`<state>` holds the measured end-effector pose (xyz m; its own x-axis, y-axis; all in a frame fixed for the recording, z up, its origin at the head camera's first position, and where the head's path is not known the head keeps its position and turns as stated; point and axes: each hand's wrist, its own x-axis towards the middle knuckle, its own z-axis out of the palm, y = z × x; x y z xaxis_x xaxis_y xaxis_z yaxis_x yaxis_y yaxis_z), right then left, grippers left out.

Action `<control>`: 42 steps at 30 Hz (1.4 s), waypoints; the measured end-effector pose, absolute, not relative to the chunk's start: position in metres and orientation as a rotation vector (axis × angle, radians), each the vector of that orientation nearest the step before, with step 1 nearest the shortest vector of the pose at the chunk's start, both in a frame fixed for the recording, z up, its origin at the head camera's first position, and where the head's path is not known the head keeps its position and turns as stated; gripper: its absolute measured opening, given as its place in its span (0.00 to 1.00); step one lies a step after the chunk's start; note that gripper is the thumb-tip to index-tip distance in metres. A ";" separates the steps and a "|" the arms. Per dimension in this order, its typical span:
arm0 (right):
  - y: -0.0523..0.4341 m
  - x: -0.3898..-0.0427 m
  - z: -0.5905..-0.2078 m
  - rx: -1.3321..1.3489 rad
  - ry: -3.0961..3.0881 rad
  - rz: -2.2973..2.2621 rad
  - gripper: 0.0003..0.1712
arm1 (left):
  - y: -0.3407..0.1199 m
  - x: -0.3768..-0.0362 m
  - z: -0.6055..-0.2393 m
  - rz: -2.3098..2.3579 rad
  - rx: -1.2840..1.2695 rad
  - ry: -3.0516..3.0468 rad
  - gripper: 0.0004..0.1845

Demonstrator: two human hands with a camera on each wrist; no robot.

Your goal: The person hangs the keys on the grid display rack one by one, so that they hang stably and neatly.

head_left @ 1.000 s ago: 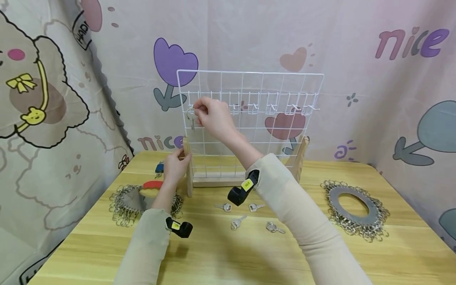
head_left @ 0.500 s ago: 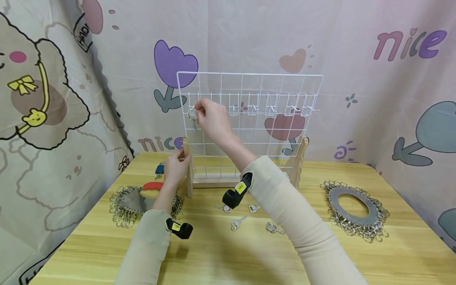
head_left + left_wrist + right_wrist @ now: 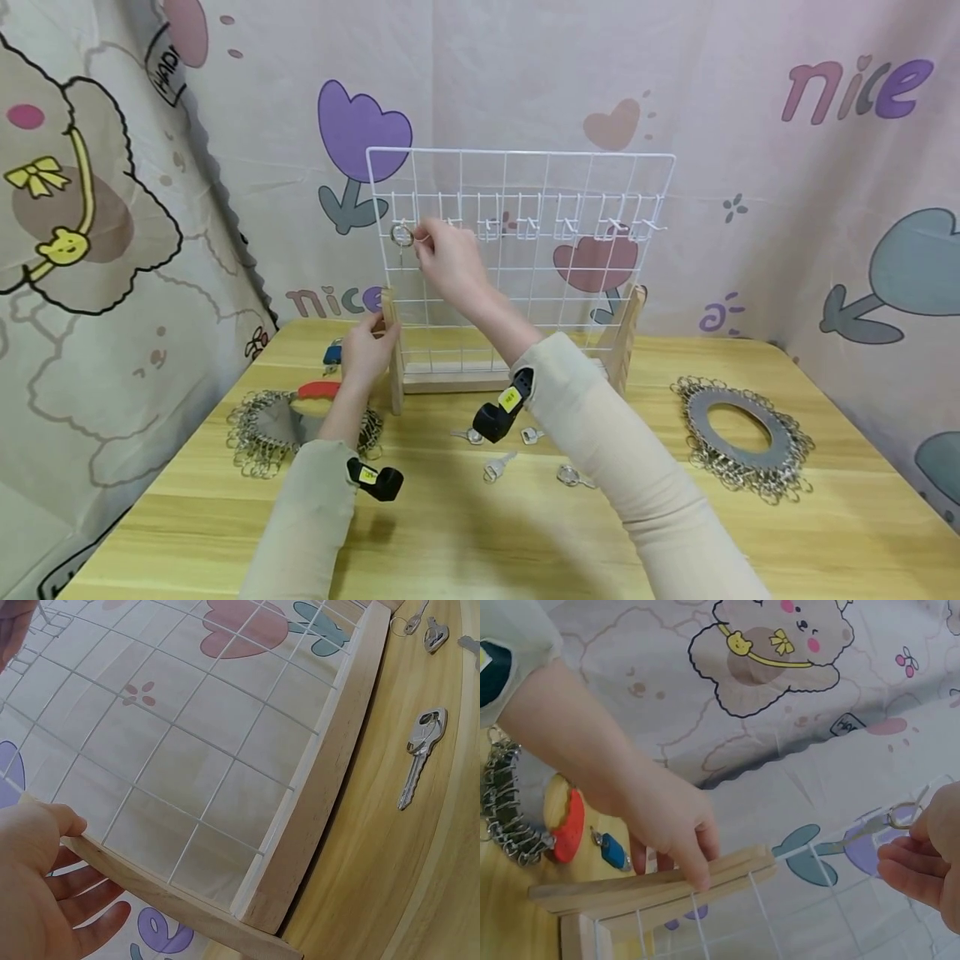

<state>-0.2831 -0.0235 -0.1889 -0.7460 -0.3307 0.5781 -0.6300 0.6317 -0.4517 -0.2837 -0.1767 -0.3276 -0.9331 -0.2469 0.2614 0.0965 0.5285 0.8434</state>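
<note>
A key on a round metal key ring [image 3: 402,235] is at the leftmost hook of the white wire grid [image 3: 495,271]. My right hand [image 3: 453,257] pinches the ring's right side, and the key hangs below it. In the right wrist view the ring [image 3: 906,816] meets the fingertips of my right hand [image 3: 934,855], with the key [image 3: 874,825] pointing away. My left hand [image 3: 367,350] grips the left wooden post [image 3: 395,367] of the stand. The left wrist view shows the thumb on the post's near face and the other fingers behind it.
Several loose keys [image 3: 497,467] lie on the wooden table [image 3: 450,542] before the stand. A grey ring with wire loops [image 3: 693,417] is at the right; another looped ring [image 3: 262,417], a red piece [image 3: 319,389] and a blue tag [image 3: 332,353] are at the left. More hooks [image 3: 567,227] line the grid.
The key ring has shifted slightly down to the leftmost hook, and more of its round shape shows beside my right fingertips. My left hand keeps its grip on the post.
</note>
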 end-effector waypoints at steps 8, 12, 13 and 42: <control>-0.003 -0.284 -0.209 0.817 -2.356 1.100 0.08 | -0.177 -0.284 -0.328 -1.363 0.118 -2.420 0.24; 0.009 -0.285 -0.221 0.818 -2.338 1.153 0.08 | -0.178 -0.285 -0.329 -1.367 0.121 -2.415 0.24; 0.012 -0.285 -0.225 0.818 -2.336 1.156 0.08 | -0.178 -0.285 -0.330 -1.369 0.121 -2.412 0.24; 0.069 -0.258 -0.379 0.815 -2.620 1.439 0.14 | -0.178 -0.283 -0.329 -1.350 0.101 -2.434 0.24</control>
